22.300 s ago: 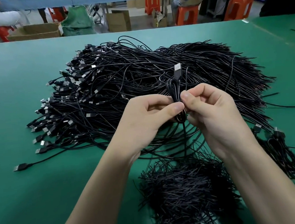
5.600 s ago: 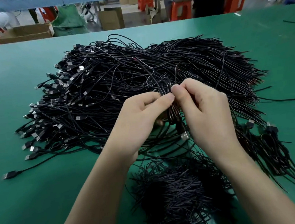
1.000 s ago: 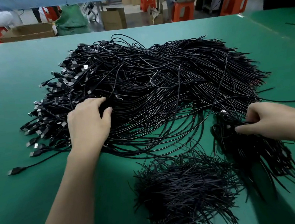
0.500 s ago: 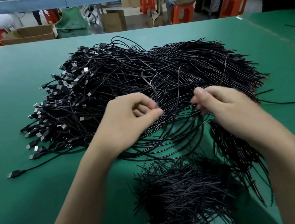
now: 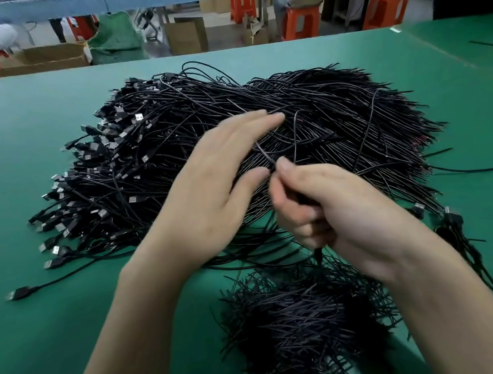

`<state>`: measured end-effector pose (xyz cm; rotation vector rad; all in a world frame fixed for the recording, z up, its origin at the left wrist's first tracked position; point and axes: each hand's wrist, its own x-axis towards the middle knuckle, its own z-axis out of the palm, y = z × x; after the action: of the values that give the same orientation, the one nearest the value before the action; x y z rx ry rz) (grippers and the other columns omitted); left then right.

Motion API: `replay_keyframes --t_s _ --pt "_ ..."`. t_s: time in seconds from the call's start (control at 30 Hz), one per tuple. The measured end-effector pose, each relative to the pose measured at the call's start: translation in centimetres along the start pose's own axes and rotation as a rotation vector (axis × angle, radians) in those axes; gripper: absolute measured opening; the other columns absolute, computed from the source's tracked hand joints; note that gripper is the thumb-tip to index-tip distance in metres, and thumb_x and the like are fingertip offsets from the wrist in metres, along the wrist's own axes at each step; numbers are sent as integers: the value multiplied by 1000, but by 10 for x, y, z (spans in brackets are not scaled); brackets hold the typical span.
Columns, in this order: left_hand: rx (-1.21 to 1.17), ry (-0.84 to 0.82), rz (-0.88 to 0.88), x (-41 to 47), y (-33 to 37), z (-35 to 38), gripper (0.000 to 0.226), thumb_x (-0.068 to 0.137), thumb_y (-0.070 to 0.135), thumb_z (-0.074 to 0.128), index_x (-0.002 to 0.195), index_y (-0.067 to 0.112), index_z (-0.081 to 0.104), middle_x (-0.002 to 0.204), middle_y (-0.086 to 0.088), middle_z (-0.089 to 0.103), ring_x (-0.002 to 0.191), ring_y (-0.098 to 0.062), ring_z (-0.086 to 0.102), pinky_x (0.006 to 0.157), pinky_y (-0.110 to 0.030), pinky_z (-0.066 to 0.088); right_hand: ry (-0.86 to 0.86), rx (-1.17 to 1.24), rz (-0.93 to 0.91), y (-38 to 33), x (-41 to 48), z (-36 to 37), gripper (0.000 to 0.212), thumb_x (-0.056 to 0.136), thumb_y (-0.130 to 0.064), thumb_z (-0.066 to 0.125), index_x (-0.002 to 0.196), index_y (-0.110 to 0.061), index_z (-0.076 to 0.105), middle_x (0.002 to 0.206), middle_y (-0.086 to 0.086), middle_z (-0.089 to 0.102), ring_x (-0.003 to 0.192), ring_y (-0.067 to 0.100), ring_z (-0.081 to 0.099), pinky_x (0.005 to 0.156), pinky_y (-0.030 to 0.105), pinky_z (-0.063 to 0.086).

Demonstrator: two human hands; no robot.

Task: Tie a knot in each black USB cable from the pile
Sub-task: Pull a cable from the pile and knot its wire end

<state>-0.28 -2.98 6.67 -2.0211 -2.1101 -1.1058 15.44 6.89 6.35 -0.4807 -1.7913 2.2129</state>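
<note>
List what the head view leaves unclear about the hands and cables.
- Head view: cable inside the right hand, hidden within the fist; any knot unseen.
- Head view: left hand, motion-blurred; contact with the cable unclear.
- Head view: bundle at right, cut off by the frame's right edge.

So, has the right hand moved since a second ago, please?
Yes: the right hand has come left from the side bundle to just beyond the heap of ties, gripping a cable.

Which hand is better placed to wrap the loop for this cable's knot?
Probably left. The right hand grips the cable in curled fingers, anchoring it; the left hand is open, fingers straight, beside the raised strand.
</note>
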Motion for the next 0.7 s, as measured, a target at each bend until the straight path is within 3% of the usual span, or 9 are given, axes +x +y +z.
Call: replay_keyframes --t_s 0.07,0.1,0.17,0.23,0.27,0.33,0.4,0.57,0.7 --pt "-102 -63 -9 -1 -1 6 37 102 -4 54 131 15 67 145 4 59 143 -9 46 121 -32 34 -138 7 1 -2 -3 7 45 106 -41 43 68 -24 59 55 -6 29 51 15 21 46 26 20" --pt "-177 -84 -29 -2 -1 7 29 103 -3 53 116 15 72 131 2 68 132 -11 56 114 -36 42 -184 13 -3 -4 -5 7 44 105 -42 44 67 -23 58 55 -6 29 51 15 21 46 26 19" --pt "-289 -61 -58 -4 -3 2 16 101 13 60 94 20 72 93 1 72 93 -18 67 85 -41 52 -233 -2 -15 -9 -10 1 45 103 -43 45 64 -23 55 54 -5 29 50 16 20 46 26 17" --pt "-319 35 -31 -7 -5 -12 10 94 31 70 85 28 71 72 6 63 68 -15 57 66 -30 47 -224 -98 -32 -14 -15 -11 46 101 -43 45 62 -21 54 53 -4 31 49 17 20 46 26 17" --pt "-314 75 -11 -9 -6 -21 8 91 35 73 84 31 71 69 10 60 64 -10 52 64 -21 43 -208 -166 -41 -16 -17 -18 46 101 -43 45 61 -21 54 53 -4 33 49 16 22 46 25 20" --pt "-267 108 19 -11 -5 -36 6 90 36 77 86 35 73 70 14 60 64 -9 52 66 -13 40 -187 -262 -44 -19 -20 -28 45 100 -43 46 62 -22 57 53 -6 37 50 14 25 47 22 23" --pt "-202 120 36 -12 0 -40 6 92 33 77 87 33 74 73 13 61 64 -12 53 64 -13 39 -205 -280 -30 -19 -21 -34 43 100 -42 46 66 -21 62 54 -7 38 49 12 27 47 21 25" --pt "-113 186 99 -8 23 -40 9 96 27 74 87 25 72 72 19 53 66 -9 50 64 -10 34 -311 -147 -36 -16 -19 -31 38 101 -36 47 92 -13 75 59 -4 38 54 14 30 51 23 30" --pt "11 167 183 -6 23 -50 5 96 34 62 91 35 65 79 4 51 84 -10 51 80 -9 38 -408 -96 -46 -16 -20 -25 42 102 -43 45 75 -20 68 55 -7 33 52 18 24 49 27 21"
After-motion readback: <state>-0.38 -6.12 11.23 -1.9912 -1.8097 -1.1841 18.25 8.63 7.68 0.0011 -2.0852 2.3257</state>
